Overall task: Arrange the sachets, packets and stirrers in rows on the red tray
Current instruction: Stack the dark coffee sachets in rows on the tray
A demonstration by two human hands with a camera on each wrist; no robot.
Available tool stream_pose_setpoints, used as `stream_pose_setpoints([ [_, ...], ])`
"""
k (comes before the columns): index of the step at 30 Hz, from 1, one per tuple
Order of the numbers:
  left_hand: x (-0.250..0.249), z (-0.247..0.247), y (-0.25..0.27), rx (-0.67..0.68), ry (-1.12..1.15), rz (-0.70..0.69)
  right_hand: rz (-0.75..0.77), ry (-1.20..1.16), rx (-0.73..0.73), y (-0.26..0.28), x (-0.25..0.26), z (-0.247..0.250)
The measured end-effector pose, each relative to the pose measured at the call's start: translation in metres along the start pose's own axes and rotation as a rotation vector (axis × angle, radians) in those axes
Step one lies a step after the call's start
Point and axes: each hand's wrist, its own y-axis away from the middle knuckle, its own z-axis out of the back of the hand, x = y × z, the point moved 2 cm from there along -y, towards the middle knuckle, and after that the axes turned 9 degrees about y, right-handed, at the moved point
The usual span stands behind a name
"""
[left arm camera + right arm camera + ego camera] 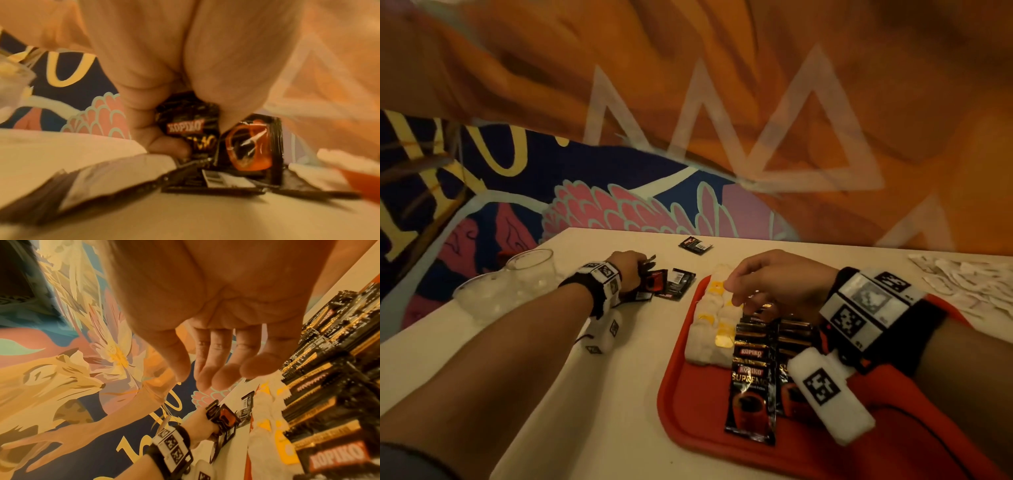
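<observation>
Red tray (pixel 681 404): 2 overlapping rows of glossy black packets (pixel 751 394) beside 2 rows of white-and-yellow sachets (pixel 710 329); its near left corner is bare. Left hand (pixel 630 270) pinches upright black packets, perhaps 2, over about 3 loose ones (pixel 676 282) lying flat on the pale table (pixel 619 377). 1 more packet (pixel 695 245) lies near the far edge. Right hand (pixel 774 284) hovers over the rows, fingers relaxed, holding nothing.

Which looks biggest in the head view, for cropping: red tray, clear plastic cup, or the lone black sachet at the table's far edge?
1. red tray
2. clear plastic cup
3. lone black sachet, though farthest from the camera.
</observation>
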Motion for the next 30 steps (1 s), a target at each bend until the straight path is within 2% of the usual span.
stream_pose_setpoints([
  [6,0.013,0.022,0.043,-0.123,0.431,0.061,-0.004,-0.011,-0.002,0.007,-0.004,-0.010],
  [10,0.005,0.035,0.073,-0.140,0.820,0.063,0.043,-0.003,-0.049,0.006,0.000,-0.019],
  [14,-0.014,0.048,0.109,-0.073,1.177,0.014,0.120,-0.024,-0.120,0.001,0.008,-0.032],
  [17,-0.031,0.052,0.129,-0.032,1.407,-0.005,0.120,-0.062,-0.074,-0.001,0.015,-0.047],
  [19,-0.043,0.049,0.138,0.036,1.507,-0.027,0.168,-0.136,-0.052,0.001,0.022,-0.056],
  [21,-0.056,0.044,0.144,0.103,1.571,-0.060,0.270,-0.182,-0.108,0.004,0.025,-0.059],
  [24,-0.071,0.037,0.148,0.146,1.638,-0.066,0.388,0.077,-0.327,0.012,0.023,-0.049],
  [26,-0.079,0.032,0.149,0.170,1.657,-0.054,0.420,0.233,-0.409,0.019,0.017,-0.040],
  [30,-0.091,0.017,0.143,0.261,1.676,-0.070,0.473,0.263,-0.497,0.033,0.004,-0.019],
])
